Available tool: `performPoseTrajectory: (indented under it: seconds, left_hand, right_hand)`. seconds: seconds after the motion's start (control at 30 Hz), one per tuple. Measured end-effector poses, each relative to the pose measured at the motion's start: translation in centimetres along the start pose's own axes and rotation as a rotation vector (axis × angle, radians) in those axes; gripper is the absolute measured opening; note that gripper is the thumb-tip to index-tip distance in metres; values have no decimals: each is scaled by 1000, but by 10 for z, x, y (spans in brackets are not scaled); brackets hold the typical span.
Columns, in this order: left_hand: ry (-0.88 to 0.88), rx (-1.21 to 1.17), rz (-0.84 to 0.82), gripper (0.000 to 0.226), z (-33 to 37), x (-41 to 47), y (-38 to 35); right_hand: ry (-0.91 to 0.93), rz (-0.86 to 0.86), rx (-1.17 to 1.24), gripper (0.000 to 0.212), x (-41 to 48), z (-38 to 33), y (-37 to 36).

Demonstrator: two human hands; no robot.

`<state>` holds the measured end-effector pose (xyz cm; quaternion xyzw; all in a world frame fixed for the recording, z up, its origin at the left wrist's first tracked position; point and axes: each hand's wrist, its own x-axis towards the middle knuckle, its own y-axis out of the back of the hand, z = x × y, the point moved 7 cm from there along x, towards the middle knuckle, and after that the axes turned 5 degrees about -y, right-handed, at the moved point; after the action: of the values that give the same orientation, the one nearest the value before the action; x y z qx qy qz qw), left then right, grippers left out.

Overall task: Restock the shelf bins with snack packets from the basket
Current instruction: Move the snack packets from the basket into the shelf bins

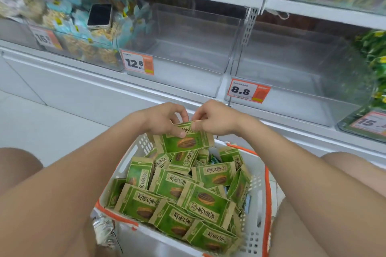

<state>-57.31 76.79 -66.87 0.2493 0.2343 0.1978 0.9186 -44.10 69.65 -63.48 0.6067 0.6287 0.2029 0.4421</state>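
Note:
A white basket (pixel 255 210) with orange handles sits between my knees, full of several green and tan snack packets (pixel 200 198). Over its far end, my left hand (pixel 163 120) and my right hand (pixel 215 118) both pinch the top edge of a small stack of green packets (pixel 188 141) held upright. Two clear shelf bins stand just beyond: one (pixel 179 48) tagged 12.8 and one (pixel 296 73) tagged 8.8, both with nothing visible inside.
A bin of pale blue packets (pixel 79 27) stands at the left with a phone (pixel 99 15) resting on top. A bin of green packets (pixel 373 58) is at the right edge. Fuller bins line the shelf above. A silver packet (pixel 102 227) lies by the basket.

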Motion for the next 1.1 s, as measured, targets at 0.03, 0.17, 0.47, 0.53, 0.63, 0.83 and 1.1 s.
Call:
performPoseTrajectory:
  seconds: [0.03, 0.17, 0.47, 0.53, 0.63, 0.83, 1.1]
  left_hand:
    - [-16, 3, 22, 30, 2, -2, 1]
    - [-65, -73, 144, 21, 8, -10, 14]
    - [69, -834, 822, 34, 14, -31, 49]
    - [-33, -945, 738, 34, 37, -35, 45]
    - [-111, -918, 754, 28, 49, -43, 58]
    - [-98, -953, 625, 32, 60, -53, 71]
    - [-36, -402, 513, 39, 85, -42, 127]
  right_hand:
    - [3, -4, -4, 13, -3, -1, 0]
    - [-34, 109, 64, 14, -7, -3, 11]
    - [-174, 505, 580, 26, -13, -15, 33]
    - [-144, 523, 698, 18, -16, -22, 32]
    - [-138, 461, 804, 14, -21, -30, 31]
    - [-64, 473, 787, 35, -26, -47, 36]
    - [-14, 769, 530, 50, -5, -77, 65]
